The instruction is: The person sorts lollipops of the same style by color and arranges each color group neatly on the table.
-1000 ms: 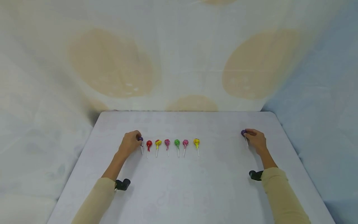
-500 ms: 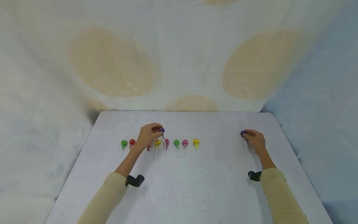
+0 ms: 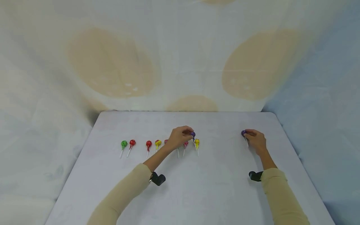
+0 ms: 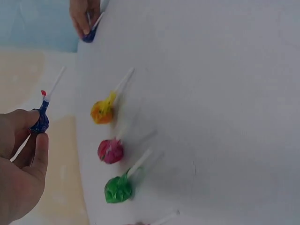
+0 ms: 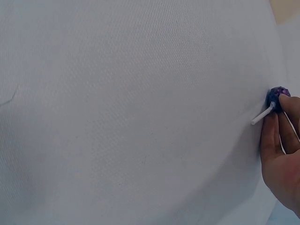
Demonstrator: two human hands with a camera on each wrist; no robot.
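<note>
Pinched between left thumb and fingertips [image 4: 41, 140]: a purple lolly [image 3: 192, 134], lifted off the table [image 3: 213, 193] above the row, stick slanting down toward the yellow lolly [image 3: 197, 142]. Left hand [image 3: 180, 139] curled round it, covering part of the row. Right fingers [image 5: 276, 136] closed on a second purple lolly [image 5: 278, 99] lying on the table well to the right, apart from the row. No readable writing on any wrapper. Left wrist view only: yellow, pink [image 4: 110, 151] and green [image 4: 117, 189] heads close up, and the right hand [image 4: 84, 16] far off. Head view only: green lolly [image 3: 123, 144] and red lolly [image 3: 132, 143] at the row's left end, then another red [image 3: 148, 144], then yellow [image 3: 158, 143]
</note>
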